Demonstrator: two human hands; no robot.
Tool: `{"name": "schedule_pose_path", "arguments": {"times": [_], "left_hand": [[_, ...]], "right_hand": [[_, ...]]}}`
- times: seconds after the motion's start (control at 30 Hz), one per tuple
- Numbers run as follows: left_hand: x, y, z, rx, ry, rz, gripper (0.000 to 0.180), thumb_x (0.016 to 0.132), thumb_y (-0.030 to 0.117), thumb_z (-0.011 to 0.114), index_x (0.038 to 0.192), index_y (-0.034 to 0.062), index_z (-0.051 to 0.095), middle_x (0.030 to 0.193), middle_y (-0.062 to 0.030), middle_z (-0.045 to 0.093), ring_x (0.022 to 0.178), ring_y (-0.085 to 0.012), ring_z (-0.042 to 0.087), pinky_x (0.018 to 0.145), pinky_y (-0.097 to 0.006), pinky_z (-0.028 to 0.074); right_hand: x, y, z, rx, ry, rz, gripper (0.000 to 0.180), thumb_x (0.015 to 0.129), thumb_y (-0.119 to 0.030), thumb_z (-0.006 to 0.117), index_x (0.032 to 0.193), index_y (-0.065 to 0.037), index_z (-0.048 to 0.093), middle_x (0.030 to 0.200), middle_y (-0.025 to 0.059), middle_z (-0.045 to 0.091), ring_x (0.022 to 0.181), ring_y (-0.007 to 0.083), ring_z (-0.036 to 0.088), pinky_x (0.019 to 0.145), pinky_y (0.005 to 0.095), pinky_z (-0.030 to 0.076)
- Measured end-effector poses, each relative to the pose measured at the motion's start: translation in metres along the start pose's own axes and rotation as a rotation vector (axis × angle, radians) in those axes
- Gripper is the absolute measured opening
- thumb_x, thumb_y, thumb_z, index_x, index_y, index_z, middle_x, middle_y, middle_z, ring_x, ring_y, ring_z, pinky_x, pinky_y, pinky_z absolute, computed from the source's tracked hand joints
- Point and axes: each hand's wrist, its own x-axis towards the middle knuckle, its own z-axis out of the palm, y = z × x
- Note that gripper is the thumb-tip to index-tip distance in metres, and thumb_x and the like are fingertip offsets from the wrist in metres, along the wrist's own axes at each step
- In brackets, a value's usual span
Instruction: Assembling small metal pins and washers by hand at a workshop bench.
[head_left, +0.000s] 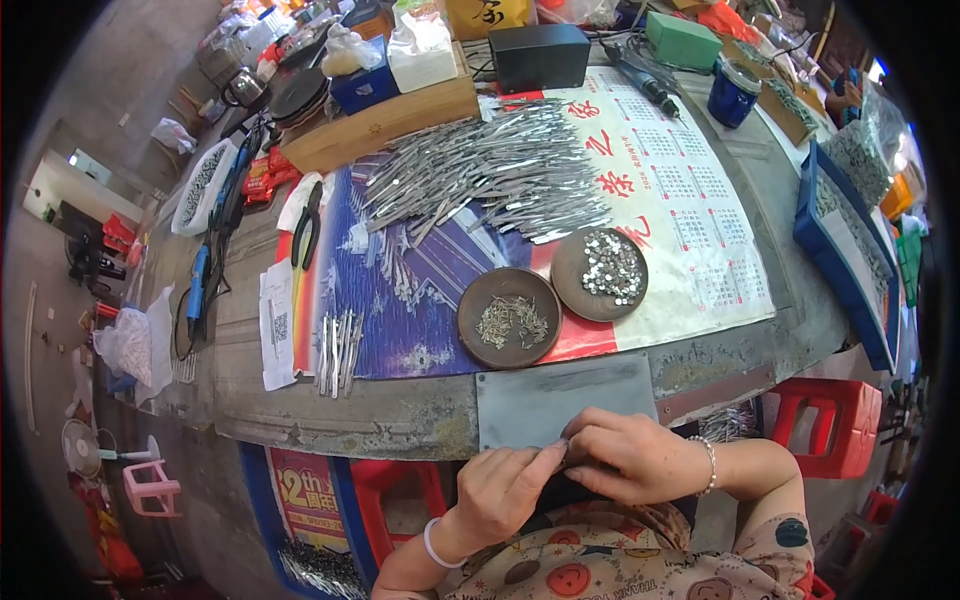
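Observation:
My left hand (508, 487) and my right hand (628, 455) meet at the table's front edge, fingertips pinched together. What they hold between them is too small and too covered to make out. Just beyond them lies a flat grey plate (560, 395). Farther up are two round brown dishes: one (470, 340) carries small thin brass-coloured pieces, the other (567, 297) small shiny silver discs. Behind the dishes spreads a large heap of narrow metal strips (490, 170). A smaller bunch of strips (340, 350) lies at the left, near the front edge.
A calendar poster (700, 200) covers much of the tabletop. Dark-handled pliers (308, 230) and a blue pen-shaped tool (197, 285) lie left. Along the back are a wooden block (385, 122), a black box (540, 58) and a blue jar (735, 95). A blue tray (850, 285) and red stool (830, 430) stand right.

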Motion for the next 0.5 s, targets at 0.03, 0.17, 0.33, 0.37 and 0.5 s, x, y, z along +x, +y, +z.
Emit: {"name": "schedule_pose_path", "arguments": {"times": [0.03, 0.17, 0.33, 0.37, 0.5], "left_hand": [[0.001, 0.002, 0.001, 0.009, -0.024, -0.010, 0.029, 0.071, -0.003, 0.069, 0.098, 0.0008, 0.059, 0.076, -0.0098, 0.061, 0.056, -0.0228, 0.057, 0.048, -0.032, 0.043], [0.001, 0.008, 0.005, -0.080, -0.022, -0.094, 0.027, 0.074, -0.006, 0.067, 0.099, 0.0009, 0.061, 0.076, -0.0108, 0.061, 0.059, -0.0241, 0.060, 0.051, -0.030, 0.046], [-0.003, 0.022, 0.006, -0.323, -0.021, -0.294, 0.022, 0.078, -0.007, 0.063, 0.098, -0.0006, 0.061, 0.078, -0.0126, 0.063, 0.063, -0.0220, 0.062, 0.055, -0.026, 0.047], [-0.005, 0.024, 0.006, -0.397, -0.037, -0.357, 0.020, 0.079, -0.007, 0.062, 0.099, -0.0014, 0.061, 0.079, -0.0131, 0.063, 0.065, -0.0208, 0.062, 0.056, -0.025, 0.047], [-0.013, 0.029, 0.007, -0.446, -0.059, -0.420, 0.019, 0.080, -0.008, 0.061, 0.098, -0.0022, 0.061, 0.081, -0.0131, 0.064, 0.067, -0.0183, 0.063, 0.057, -0.025, 0.047]], "right_hand": [[-0.002, 0.007, -0.001, 0.062, 0.017, -0.018, 0.014, 0.084, -0.009, 0.058, 0.090, 0.001, 0.051, 0.088, 0.0146, 0.053, 0.077, 0.0336, 0.057, 0.066, 0.0383, 0.047], [-0.005, 0.029, -0.024, -0.090, 0.194, 0.024, 0.013, 0.084, -0.011, 0.060, 0.090, -0.001, 0.054, 0.085, 0.0149, 0.055, 0.077, 0.0329, 0.057, 0.066, 0.0379, 0.047], [0.001, 0.046, -0.050, -0.587, 0.419, 0.133, 0.016, 0.078, -0.005, 0.061, 0.093, -0.003, 0.057, 0.096, 0.0127, 0.056, 0.088, 0.0306, 0.054, 0.077, 0.0379, 0.042], [0.003, 0.051, -0.052, -0.695, 0.423, 0.111, 0.014, 0.078, -0.007, 0.062, 0.091, -0.004, 0.057, 0.093, 0.0112, 0.055, 0.088, 0.0290, 0.054, 0.078, 0.0376, 0.041], [0.011, 0.064, -0.055, -0.899, 0.389, 0.112, 0.010, 0.078, -0.010, 0.061, 0.086, -0.005, 0.058, 0.088, 0.0093, 0.053, 0.087, 0.0257, 0.052, 0.080, 0.0374, 0.037]]}}
